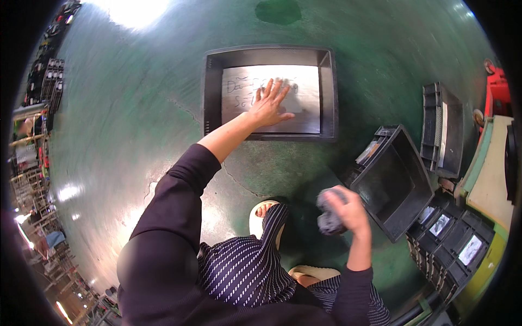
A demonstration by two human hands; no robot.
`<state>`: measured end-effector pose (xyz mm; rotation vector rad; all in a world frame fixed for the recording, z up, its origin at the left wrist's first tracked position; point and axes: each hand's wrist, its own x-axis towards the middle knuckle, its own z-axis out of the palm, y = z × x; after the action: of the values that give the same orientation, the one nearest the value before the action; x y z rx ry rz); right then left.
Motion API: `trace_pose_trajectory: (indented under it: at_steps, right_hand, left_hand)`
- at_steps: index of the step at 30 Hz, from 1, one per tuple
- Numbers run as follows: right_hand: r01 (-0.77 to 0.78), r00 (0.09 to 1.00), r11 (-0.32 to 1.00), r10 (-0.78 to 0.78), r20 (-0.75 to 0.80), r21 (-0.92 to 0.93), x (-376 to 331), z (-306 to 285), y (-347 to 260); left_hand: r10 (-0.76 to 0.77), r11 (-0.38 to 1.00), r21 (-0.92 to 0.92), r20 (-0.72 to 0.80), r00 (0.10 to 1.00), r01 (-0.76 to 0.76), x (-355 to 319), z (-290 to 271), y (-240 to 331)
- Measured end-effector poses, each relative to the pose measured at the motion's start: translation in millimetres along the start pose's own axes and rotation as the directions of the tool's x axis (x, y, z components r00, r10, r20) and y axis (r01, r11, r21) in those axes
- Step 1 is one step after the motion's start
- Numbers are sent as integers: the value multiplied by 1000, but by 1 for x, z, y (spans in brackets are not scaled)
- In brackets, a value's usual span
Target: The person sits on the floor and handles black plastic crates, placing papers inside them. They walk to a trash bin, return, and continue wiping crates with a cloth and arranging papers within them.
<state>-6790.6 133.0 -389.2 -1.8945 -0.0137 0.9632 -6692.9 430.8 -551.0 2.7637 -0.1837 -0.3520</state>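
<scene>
A black plastic crate (270,50) sits on the green floor in front of me. Inside it lies a pale, shiny sheet (307,92) with dark handwriting on it. My left hand (270,104) reaches over the crate with its fingers spread, palm down above or on the sheet; I cannot tell whether it touches. Closer to my body, at the right, my right hand (350,209) grips a bunched grey cloth (330,214). The hand is slightly blurred. Beside it stands a tilted black crate (394,185), its bottom in shadow.
Another black crate (441,130) stands on its side farther right. Several stacked black crates (454,244) with white labels are below it, next to a yellow-green frame (484,255) and a red part (496,92). Shelving with goods (32,141) runs along the far left.
</scene>
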Motion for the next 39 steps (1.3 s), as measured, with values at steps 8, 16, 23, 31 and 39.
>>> trace_pose_trajectory:
  at_steps: [8,16,23,31,39]
  right_hand:
    - [-116,963,938,188,195,-327,6,53,53]
    - [-50,964,854,177,200,-518,19,58,63]
    - [-5,999,817,33,37,-577,-4,30,53]
    - [271,961,626,-217,-170,731,25,10,-47]
    - [430,736,685,111,-668,588,-12,-79,40]
  left_hand:
    - [132,948,264,175,976,-175,14,6,-2]
    - [190,947,220,197,962,-232,14,-26,-10]
    - [-297,253,-956,-226,928,-152,-37,-179,15]
    - [-248,-472,-716,-453,856,-515,-30,-190,97]
    - [9,-602,-792,-129,992,-98,-11,-141,171]
